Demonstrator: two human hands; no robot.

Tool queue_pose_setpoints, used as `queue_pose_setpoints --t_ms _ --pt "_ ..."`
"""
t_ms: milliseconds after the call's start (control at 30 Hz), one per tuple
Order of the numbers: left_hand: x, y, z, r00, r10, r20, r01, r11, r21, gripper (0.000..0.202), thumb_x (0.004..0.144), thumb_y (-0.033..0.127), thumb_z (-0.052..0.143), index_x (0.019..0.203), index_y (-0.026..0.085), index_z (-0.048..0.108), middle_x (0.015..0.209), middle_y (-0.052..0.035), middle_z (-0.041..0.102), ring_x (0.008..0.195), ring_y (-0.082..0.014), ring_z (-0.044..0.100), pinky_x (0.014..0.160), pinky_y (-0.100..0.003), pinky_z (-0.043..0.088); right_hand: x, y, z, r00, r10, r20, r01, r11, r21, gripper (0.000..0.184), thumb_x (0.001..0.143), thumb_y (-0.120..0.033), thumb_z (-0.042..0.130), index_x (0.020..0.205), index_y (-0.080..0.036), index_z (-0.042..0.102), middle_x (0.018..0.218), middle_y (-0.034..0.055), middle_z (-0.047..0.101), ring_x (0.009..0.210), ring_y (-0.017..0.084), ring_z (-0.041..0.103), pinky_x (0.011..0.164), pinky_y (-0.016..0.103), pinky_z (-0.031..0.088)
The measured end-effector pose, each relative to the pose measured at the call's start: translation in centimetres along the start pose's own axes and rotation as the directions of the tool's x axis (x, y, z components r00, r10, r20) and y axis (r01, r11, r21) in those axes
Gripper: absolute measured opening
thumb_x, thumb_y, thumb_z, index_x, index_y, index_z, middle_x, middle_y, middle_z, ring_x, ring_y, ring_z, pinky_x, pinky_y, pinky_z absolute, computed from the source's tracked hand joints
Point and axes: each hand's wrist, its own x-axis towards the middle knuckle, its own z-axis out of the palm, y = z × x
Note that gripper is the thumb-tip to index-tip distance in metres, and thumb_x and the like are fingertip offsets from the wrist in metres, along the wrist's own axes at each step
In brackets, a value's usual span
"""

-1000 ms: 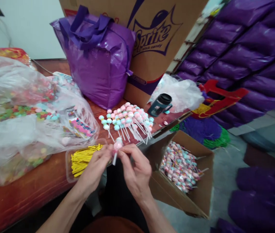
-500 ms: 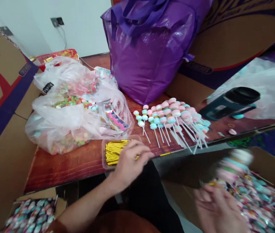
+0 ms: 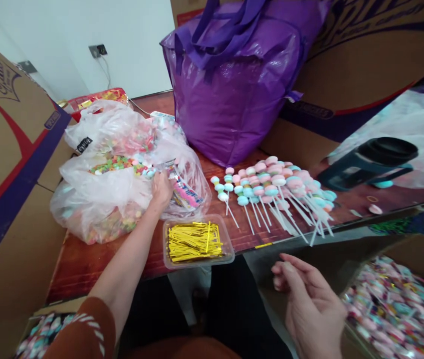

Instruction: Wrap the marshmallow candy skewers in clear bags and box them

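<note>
My left hand (image 3: 162, 189) reaches over to the printed candy wrappers (image 3: 186, 192), its bent fingers closed at their silvery upper end; the fingertips are partly hidden. These wrappers lie on a clear plastic bag. My right hand (image 3: 311, 301) is off the table's front edge, empty, with loosely curled fingers and the thumb apart. Between the hands, a clear plastic tub (image 3: 229, 249) holds gold twist ties (image 3: 193, 243). Marshmallow skewers (image 3: 272, 182) in pink, blue and white lie in a pile, white sticks toward me. Wrapped marshmallow skewers (image 3: 399, 309) fill a cardboard box at lower right.
Plastic bags of colourful gummies (image 3: 103, 199) sit at left, with a red basket (image 3: 122, 94) behind. A purple bag (image 3: 230, 99) stands at the back. A dark tumbler (image 3: 369, 162) rests at right. Large cartons (image 3: 6, 159) flank the table; another box of wrapped sweets (image 3: 43, 334) is lower left.
My left hand has moved from the twist-tie tub up and left to the wrappers. My right hand has let go of a wrapped marshmallow skewer by the right box and come back left.
</note>
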Motion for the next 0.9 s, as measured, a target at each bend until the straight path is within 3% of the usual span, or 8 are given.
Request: queue_pose_setpoints --t_ms 133,300,467,633,700,767,833,900 --pt "0.6 -0.3 0.2 1.000 -0.003 -0.025 0.003 1.000 -0.008 0.008 0.080 0.013 0.059 0.078 0.018 0.065 0.079 -0.0090 0.064 0.086 -0.0275 0.063 0.083 -0.038 0.046 -0.9 -0.6 0.9 0.990 -0.109 0.087 0.125 0.973 -0.192 0.038 0.080 -0.045 0.075 0.104 -0.015 0.070 0.074 0.0038 0.069 0.057 0.011 0.057 0.056 0.023 0.051" --pt "-0.9 0.6 -1.4 0.989 0.063 -0.132 -0.076 0.993 -0.091 0.009 0.085 0.017 0.055 0.079 0.020 0.061 0.080 -0.0064 0.062 0.087 -0.0240 0.059 0.082 -0.036 0.045 -1.7 -1.8 2.4 0.951 -0.208 0.228 0.252 0.950 -0.183 0.028 0.087 -0.041 0.069 0.101 -0.017 0.070 0.070 0.0025 0.068 0.054 0.011 0.057 0.052 0.022 0.051" --pt "-7.8 4.1 -3.2 0.955 0.227 -0.190 -0.287 0.872 -0.397 0.009 0.090 0.022 0.055 0.081 0.020 0.057 0.081 -0.0026 0.059 0.077 -0.0174 0.056 0.073 -0.031 0.044 -2.3 -3.3 7.7 0.914 -0.183 0.363 0.208 0.978 -0.031 0.027 0.086 -0.038 0.069 0.105 -0.019 0.070 0.089 0.0070 0.073 0.074 0.017 0.067 0.063 0.026 0.055" --pt "-15.0 7.6 -3.5 0.975 0.142 -0.173 -0.218 0.778 -0.589 0.003 0.088 0.021 0.060 0.085 0.021 0.059 0.085 -0.0022 0.060 0.080 -0.0154 0.057 0.073 -0.028 0.046 -2.4 -3.2 13.3 0.916 -0.148 0.372 0.096 0.983 0.154 0.028 0.087 -0.040 0.067 0.103 -0.017 0.071 0.102 0.0069 0.074 0.089 0.019 0.066 0.082 0.031 0.053" --pt "-16.0 8.0 -3.4 0.993 -0.065 -0.095 -0.033 0.634 -0.773 0.011 0.083 0.026 0.068 0.089 0.021 0.060 0.086 -0.0018 0.062 0.079 -0.0146 0.059 0.072 -0.027 0.048 -2.3 -2.8 14.0 0.933 -0.136 0.332 0.083 0.982 0.171 0.027 0.089 -0.041 0.063 0.093 -0.016 0.072 0.091 0.0052 0.073 0.084 0.018 0.064 0.079 0.030 0.052" --pt "-16.1 7.8 -3.3 0.971 -0.201 0.129 0.195 0.355 -0.914 0.026 0.075 0.031 0.077 0.094 0.020 0.063 0.086 -0.0019 0.066 0.076 -0.0140 0.062 0.070 -0.026 0.050 -2.1 -2.6 13.8 0.935 -0.130 0.330 0.075 0.982 0.173 0.027 0.089 -0.041 0.062 0.089 -0.016 0.070 0.084 0.0031 0.070 0.078 0.017 0.061 0.075 0.028 0.051" --pt "-15.7 7.3 -3.5 0.921 -0.177 0.346 0.368 0.114 -0.923 0.033 0.065 0.031 0.085 0.091 0.019 0.068 0.082 -0.0022 0.069 0.071 -0.0138 0.063 0.067 -0.025 0.051 -1.8 -2.7 13.1 0.917 -0.118 0.380 0.065 0.987 0.150 0.026 0.088 -0.040 0.063 0.082 -0.016 0.068 0.076 0.0005 0.065 0.071 0.014 0.056 0.069 0.026 0.048" --pt "-15.3 7.0 -3.8 0.904 -0.139 0.404 0.410 0.018 -0.912 0.031 0.058 0.027 0.089 0.082 0.017 0.072 0.077 -0.0017 0.070 0.068 -0.0128 0.063 0.063 -0.023 0.050 -1.5 -3.0 12.3 0.888 -0.106 0.448 0.067 0.993 0.102 0.027 0.088 -0.040 0.064 0.074 -0.017 0.063 0.069 -0.0019 0.059 0.065 0.012 0.051 0.063 0.023 0.044"
